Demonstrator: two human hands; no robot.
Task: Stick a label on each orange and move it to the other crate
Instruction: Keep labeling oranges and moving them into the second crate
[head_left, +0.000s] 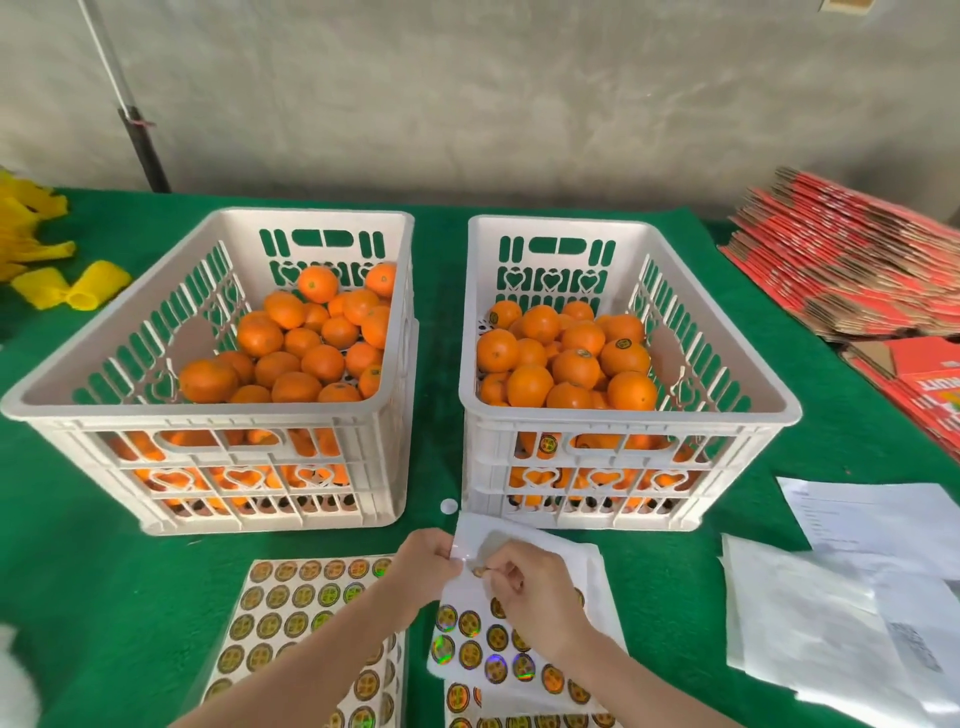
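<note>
Green surface (441, 338) carries two orange-filled crates: left crate (208, 414), right crate (623, 415). Left hand (426, 558) and right hand (535, 587) both pinch one label sheet (582, 566).

We see smooth white plastic in the left crate (104, 358) and right crate (727, 332), matt green felt-like cloth (441, 364) beneath, glossy iridescent labels (470, 623) on a paper sheet (587, 564), dimpled, faintly shiny oranges (322, 364), and matt red cardboard (841, 260).
</note>
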